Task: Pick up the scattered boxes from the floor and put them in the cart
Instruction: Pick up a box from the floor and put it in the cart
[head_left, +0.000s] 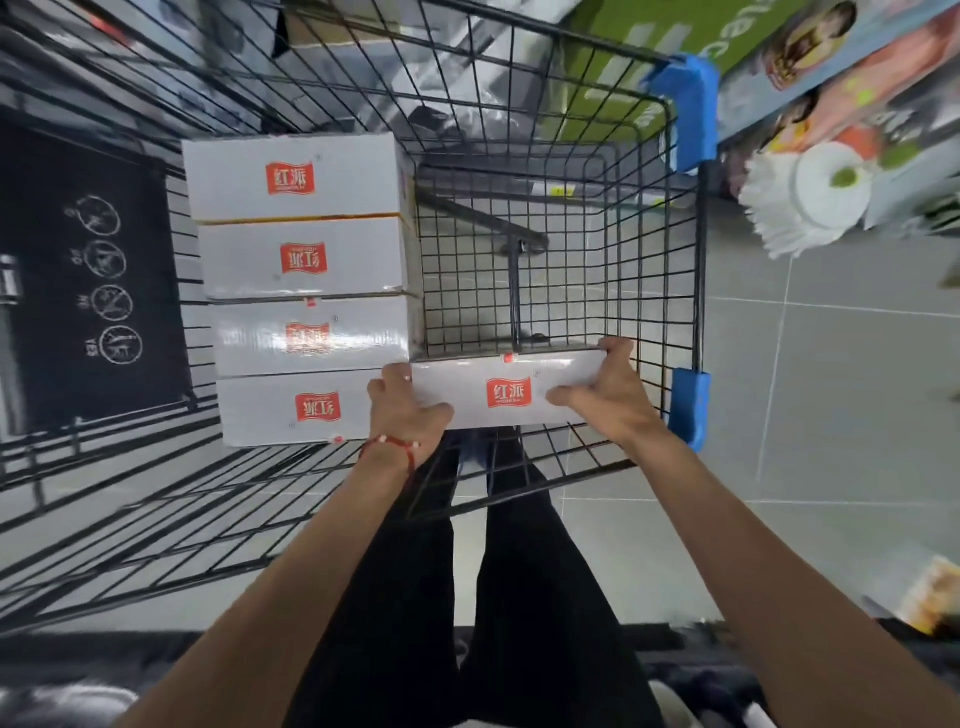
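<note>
I look straight down into a black wire cart (644, 249). Several white boxes with red labels stand in a row along its left side, from the far box (291, 176) to the near box (291, 408). Both my hands grip one more white box (509, 389) low in the cart's near right part, next to the row. My left hand (402, 410), with a red bracelet on its wrist, holds the box's left end. My right hand (608, 389) holds its right end, fingers curled over the far edge.
Blue plastic bumpers (688, 111) cap the cart's right corners. A black panel with white symbols (93, 275) lies at the left. Shelves with colourful packages (841, 78) and a white mop head (810, 202) stand at the right. Grey tiled floor (831, 389) surrounds the cart.
</note>
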